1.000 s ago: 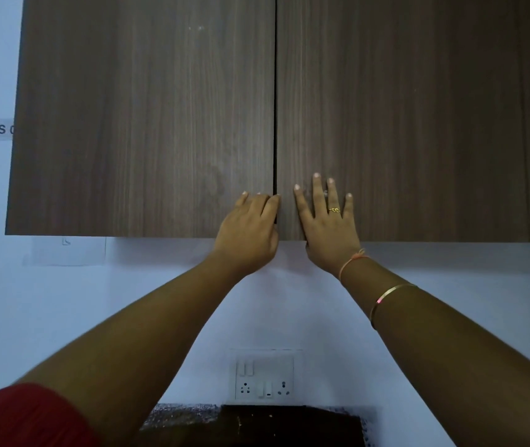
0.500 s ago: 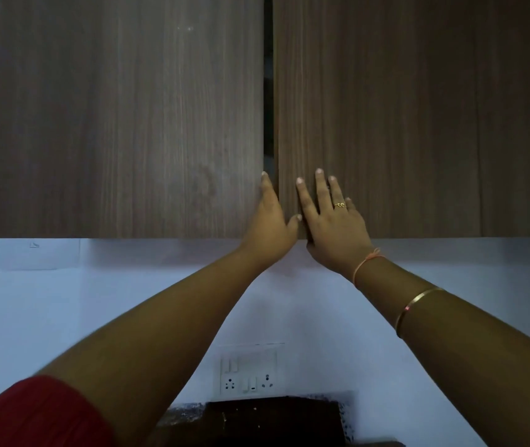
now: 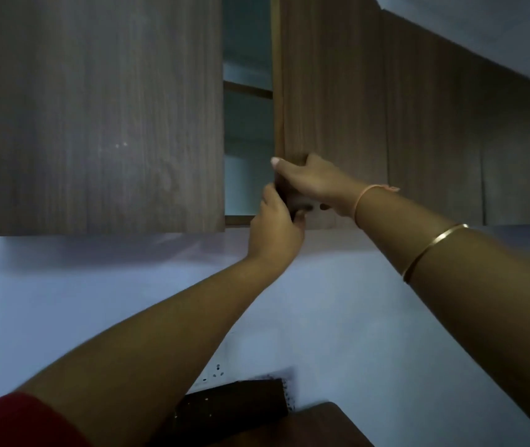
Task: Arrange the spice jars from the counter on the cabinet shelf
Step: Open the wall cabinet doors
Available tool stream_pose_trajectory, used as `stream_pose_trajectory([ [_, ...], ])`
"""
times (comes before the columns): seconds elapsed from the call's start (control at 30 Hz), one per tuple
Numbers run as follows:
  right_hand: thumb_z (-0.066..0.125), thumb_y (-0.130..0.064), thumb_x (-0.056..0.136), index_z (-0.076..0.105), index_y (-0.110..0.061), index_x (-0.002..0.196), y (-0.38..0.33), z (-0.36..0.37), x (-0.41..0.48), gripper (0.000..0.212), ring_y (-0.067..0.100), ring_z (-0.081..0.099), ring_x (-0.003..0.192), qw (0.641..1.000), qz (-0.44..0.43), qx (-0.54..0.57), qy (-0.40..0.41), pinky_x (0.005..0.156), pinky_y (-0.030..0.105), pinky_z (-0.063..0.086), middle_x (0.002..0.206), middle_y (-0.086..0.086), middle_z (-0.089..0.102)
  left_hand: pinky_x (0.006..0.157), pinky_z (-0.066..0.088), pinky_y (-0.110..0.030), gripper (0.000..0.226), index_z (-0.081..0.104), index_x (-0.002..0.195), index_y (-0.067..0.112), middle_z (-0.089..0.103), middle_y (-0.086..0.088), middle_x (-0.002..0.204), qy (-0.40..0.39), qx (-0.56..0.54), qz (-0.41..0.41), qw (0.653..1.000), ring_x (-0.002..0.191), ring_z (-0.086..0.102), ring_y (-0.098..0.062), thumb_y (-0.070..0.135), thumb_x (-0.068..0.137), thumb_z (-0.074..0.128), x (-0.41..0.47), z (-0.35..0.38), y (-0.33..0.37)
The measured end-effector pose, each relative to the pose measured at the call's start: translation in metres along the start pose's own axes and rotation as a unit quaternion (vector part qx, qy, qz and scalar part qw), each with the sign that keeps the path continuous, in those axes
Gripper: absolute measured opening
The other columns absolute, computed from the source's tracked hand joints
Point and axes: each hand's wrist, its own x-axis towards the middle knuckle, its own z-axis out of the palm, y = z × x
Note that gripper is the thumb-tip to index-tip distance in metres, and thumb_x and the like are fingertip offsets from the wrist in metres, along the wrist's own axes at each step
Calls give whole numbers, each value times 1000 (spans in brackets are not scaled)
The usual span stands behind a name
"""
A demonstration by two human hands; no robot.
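A: Cabinet shelf point(image 3: 247, 89), where was it?
B: Inside, showing through the gap between left door point(image 3: 96, 108) and right door point(image 3: 328, 75). Your right hand point(image 3: 315, 185) clasped the right door's edge; your left hand point(image 3: 273, 230) gripped its lower corner.

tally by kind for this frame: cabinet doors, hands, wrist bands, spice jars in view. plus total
Cabinet doors: 2 (left door, right door)
Hands: 2 (left hand, right hand, both gripping the right door's edge)
Wrist bands: 2 (thread bracelet, gold bangle, both on the right arm)
Spice jars: 0 in view
Total: 6
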Motion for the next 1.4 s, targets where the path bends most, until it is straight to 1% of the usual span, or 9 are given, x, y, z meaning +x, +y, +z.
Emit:
stream_pose_trajectory([
  [0.07, 60, -64, 76, 28, -7, 143, -5, -5, -2, 93, 34, 48, 123, 998, 11, 18, 63, 93, 42, 49, 143, 18, 41, 81, 53, -44, 49, 34, 131, 5, 55, -14, 123, 4, -3, 34, 999, 104, 58, -33, 22, 91, 57, -9, 5, 16],
  [0.13, 67, -52, 77, 22, -7, 144, -6, -14, -7, 92, 36, 46, 125, 992, 14, -4, 125, 99, 40, 44, 148, 22, 32, 79, 53, -41, 47, 34, 130, 4, 55, -14, 121, 3, -6, 60, 998, 101, 59, -32, 20, 92, 56, -17, 10, 32],
  [0.27, 59, -26, 81, 31, -8, 133, 4, -40, -20, 61, 27, 58, 90, 985, -18, -45, 164, 62, 30, 43, 110, 12, 57, 78, 49, -31, 45, 35, 126, 2, 51, -15, 122, 4, -15, 81, 997, 105, 55, -29, 15, 90, 58, -28, 21, 59],
  [0.57, 53, -26, 81, 37, -11, 137, 36, -105, -51, 60, 12, 48, 66, 982, -56, -41, 175, 62, 29, 40, 76, -8, 49, 77, 51, -32, 41, 37, 110, 4, 44, -11, 111, 1, -112, 92, 989, 99, 50, -23, 5, 80, 65, -42, 56, 124],
  [0.73, 56, -24, 80, 50, -19, 106, 57, -148, -69, 27, 14, 51, 67, 987, -67, -7, 147, 73, 40, 50, 75, -5, 52, 79, 49, -25, 44, 38, 114, 1, 40, -12, 114, 5, -140, 102, 985, 100, 48, -21, 0, 79, 64, -54, 87, 161],
  [0.9, 57, -16, 81, 49, -29, 85, 80, -192, -82, 15, 16, 56, 74, 990, -68, 50, 117, 68, 31, 54, 83, 2, 57, 91, 51, -29, 51, 35, 124, 1, 38, -13, 122, 3, -148, 110, 983, 110, 48, -21, 3, 81, 64, -62, 122, 199],
  [1.1, 56, -11, 84, 50, -18, 93, 113, -237, -91, 13, 14, 54, 71, 989, -52, 86, 111, 62, 24, 51, 81, 2, 54, 96, 49, -37, 51, 28, 133, 3, 41, -16, 129, -31, -156, 96, 983, 115, 48, -24, 1, 88, 52, -66, 168, 240],
  [1.23, 56, -10, 86, 45, -16, 104, 134, -263, -94, 22, 17, 60, 83, 990, -42, 75, 111, 70, 26, 54, 95, 5, 59, 111, 28, -43, 66, 14, 145, 1, 20, -19, 150, -58, -135, 75, 986, 136, 27, -33, 3, 89, 47, -73, 199, 258],
  [1.4, 57, -9, 86, 42, -18, 106, 162, -294, -95, 27, 9, 58, 81, 989, -26, 61, 134, 57, 17, 46, 93, -3, 57, 117, 12, -45, 69, 5, 147, -3, 4, -21, 155, -63, -104, 91, 988, 144, 7, -33, 4, 91, 45, -74, 239, 280],
])
